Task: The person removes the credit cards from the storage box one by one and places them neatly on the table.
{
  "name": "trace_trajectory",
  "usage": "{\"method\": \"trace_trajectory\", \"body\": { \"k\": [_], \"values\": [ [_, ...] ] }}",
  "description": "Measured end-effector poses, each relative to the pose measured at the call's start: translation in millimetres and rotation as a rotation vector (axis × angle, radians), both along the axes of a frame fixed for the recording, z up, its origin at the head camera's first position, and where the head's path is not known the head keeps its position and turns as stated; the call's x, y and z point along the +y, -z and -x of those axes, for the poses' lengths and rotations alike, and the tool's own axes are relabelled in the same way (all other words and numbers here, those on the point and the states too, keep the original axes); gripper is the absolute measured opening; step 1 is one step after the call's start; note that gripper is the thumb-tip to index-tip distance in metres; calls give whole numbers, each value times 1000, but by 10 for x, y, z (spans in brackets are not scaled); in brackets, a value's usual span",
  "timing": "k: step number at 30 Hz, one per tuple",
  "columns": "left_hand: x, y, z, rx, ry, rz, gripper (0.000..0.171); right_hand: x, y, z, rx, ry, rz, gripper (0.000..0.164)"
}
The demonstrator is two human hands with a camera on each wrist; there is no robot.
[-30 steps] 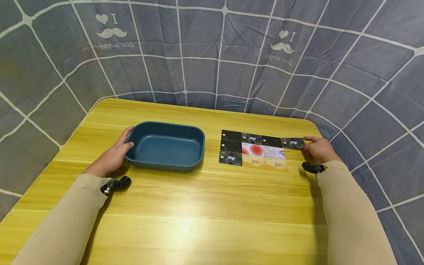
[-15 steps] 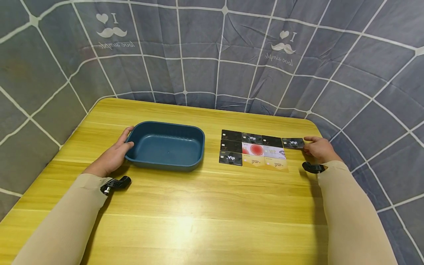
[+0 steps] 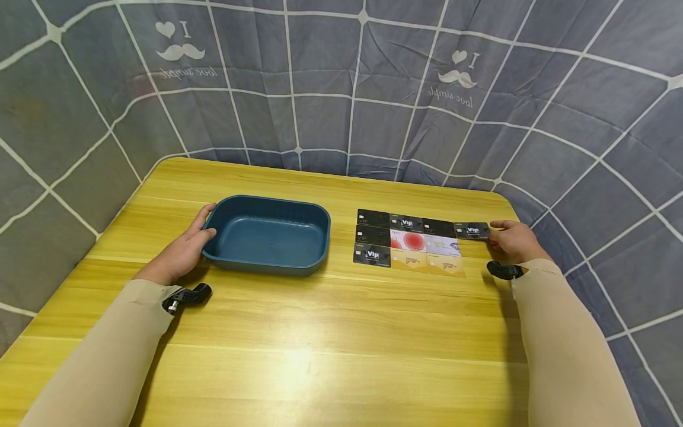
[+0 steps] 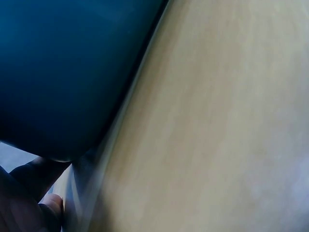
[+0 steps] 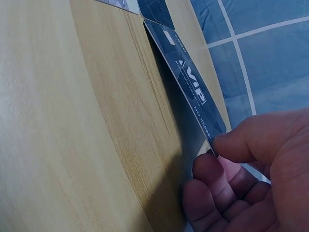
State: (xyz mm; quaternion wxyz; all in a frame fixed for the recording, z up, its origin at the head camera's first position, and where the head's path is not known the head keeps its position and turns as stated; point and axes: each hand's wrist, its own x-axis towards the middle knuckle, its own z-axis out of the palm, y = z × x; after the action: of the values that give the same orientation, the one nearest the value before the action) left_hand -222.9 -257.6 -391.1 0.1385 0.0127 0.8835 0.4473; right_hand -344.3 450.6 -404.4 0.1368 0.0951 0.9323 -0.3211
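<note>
On the left of the table, my left hand holds the left end of a dark blue plastic tub, with its thumb at the rim; the other fingers are partly hidden. At the far right, my right hand pinches the right end of a black VIP card between thumb and fingers. In the right wrist view that card tilts, its held end lifted off the wood. Its far end meets a neighbouring black card. Several other cards lie edge to edge in rows, among them a red-and-white card and yellow cards.
The wooden table runs under everything. A grey curtain with white lines hangs round its back and sides. Black wrist mounts stick out from both sleeves.
</note>
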Motion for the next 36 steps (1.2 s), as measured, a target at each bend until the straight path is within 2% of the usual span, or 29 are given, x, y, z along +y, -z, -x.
{"method": "trace_trajectory", "body": {
  "k": [28,31,36],
  "values": [
    [-9,48,43,-4,1,0,64,31,-63,-48,28,1,19,61],
    [-14,48,40,0,5,-3,64,12,-89,-66,38,-23,-30,60],
    [-35,49,27,11,14,-23,65,-135,-179,-110,55,-118,-178,59]
  ]
}}
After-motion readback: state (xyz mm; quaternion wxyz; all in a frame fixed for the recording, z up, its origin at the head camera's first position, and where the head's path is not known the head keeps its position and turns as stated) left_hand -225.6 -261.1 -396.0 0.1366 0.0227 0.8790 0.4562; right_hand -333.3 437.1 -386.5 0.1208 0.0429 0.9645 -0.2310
